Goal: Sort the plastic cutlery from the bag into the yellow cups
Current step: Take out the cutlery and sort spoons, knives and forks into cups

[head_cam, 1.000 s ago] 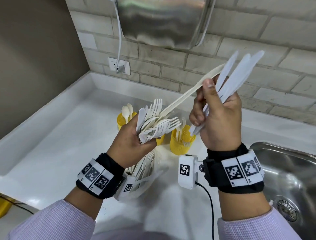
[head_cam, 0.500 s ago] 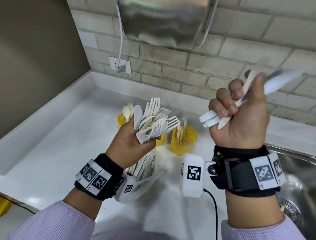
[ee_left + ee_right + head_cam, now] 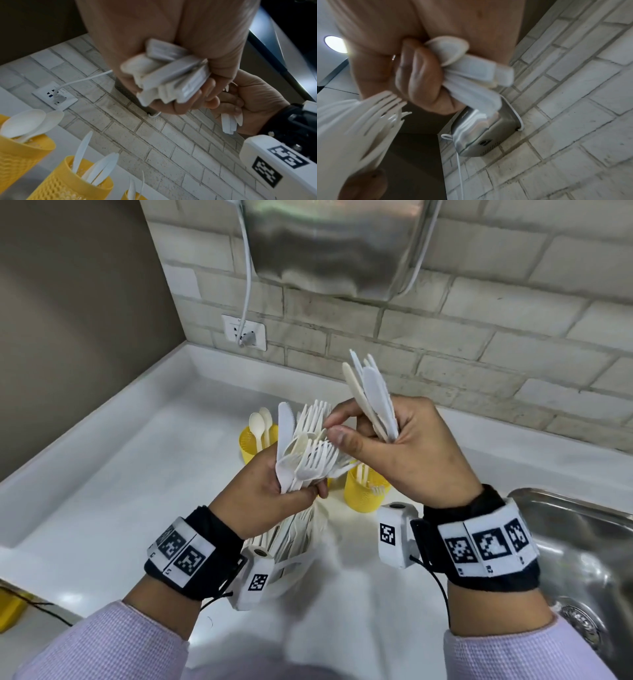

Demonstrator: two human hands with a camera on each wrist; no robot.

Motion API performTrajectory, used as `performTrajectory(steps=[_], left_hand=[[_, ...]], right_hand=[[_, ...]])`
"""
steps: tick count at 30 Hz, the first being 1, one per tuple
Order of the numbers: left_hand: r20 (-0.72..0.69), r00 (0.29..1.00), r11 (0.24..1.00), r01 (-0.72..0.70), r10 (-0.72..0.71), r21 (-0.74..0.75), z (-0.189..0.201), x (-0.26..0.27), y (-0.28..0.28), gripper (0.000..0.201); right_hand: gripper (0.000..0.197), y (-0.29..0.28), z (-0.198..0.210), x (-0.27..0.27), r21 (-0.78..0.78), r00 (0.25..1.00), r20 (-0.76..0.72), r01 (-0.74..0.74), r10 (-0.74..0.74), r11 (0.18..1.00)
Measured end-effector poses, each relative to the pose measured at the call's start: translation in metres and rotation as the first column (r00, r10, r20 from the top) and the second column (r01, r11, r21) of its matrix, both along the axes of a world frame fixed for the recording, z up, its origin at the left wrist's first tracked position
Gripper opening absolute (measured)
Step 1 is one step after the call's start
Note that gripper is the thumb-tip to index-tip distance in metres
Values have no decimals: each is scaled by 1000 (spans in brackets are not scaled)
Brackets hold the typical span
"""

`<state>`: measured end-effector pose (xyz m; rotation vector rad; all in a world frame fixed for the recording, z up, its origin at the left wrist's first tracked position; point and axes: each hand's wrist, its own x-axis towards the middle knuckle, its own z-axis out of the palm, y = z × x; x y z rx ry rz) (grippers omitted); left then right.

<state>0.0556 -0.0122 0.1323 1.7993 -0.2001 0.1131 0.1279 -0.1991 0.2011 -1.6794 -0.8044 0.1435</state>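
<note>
Plastic cutlery (image 3: pixel 310 455), mostly forks, fans upward from the left hand (image 3: pixel 263 501), whose fingers wrap its handles above the white counter (image 3: pixel 113 474). The right hand (image 3: pixel 414 453) clasps a bundle of knives (image 3: pixel 373 395) in its curled fingers, thumb and forefinger reaching to the forks. Beyond stand yellow cups (image 3: pixel 364 494) holding sorted pieces.

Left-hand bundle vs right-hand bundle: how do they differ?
The left-hand bundle is mixed: mostly forks, plus a knife and spoons. The right-hand bundle looks like knives only. The left hand holds the bigger, splayed bunch; the right hand grips a smaller, tighter one, its fingertips at the left-hand bundle. Both are white plastic, pointing up.
</note>
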Motion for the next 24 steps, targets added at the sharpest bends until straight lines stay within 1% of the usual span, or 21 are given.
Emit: performTrajectory(steps=[4,7,9,11,14,16,17,18,20,22,24], left_hand=[[-41,999,1000,8,-8,-4,-1,-1,1,23],[-40,999,999,30,-29,16,-1,-1,1,25],[-42,998,999,44,-43,11,0,-2,1,22],[-50,997,998,58,-58,4,1,-2,-1,22],[-50,996,997,79,-78,16,5,-5,-2,31],[-48,996,996,80,-79,23,6,-5,-2,34],[-48,996,997,78,-77,27,6,-5,-2,32],[-50,996,997,76,-74,30,6,-5,-2,30],[-58,996,997,75,-73,26,6,-5,-3,27],[-62,995,996,83,-81,23,6,-5,-3,29],[-55,995,996,84,-82,26,6,-5,-4,35]], right_hand=[[4,-2,3,5,-65,997,-12,-73,72,995],[2,-3,2,10,-59,990,-52,-136,133,989],[3,-4,2,11,-55,987,0,-158,159,986],[6,-2,2,10,12,987,26,-158,157,987],[10,2,5,8,231,996,16,-89,87,969],[9,2,5,9,339,998,-34,-44,59,940],[8,2,4,9,328,996,-48,-53,72,943],[6,2,3,8,279,994,-52,-79,97,957],[13,3,2,3,183,986,-63,-141,154,973],[9,2,1,0,175,982,-69,-159,173,972],[4,2,1,1,194,989,-72,-110,126,975]])
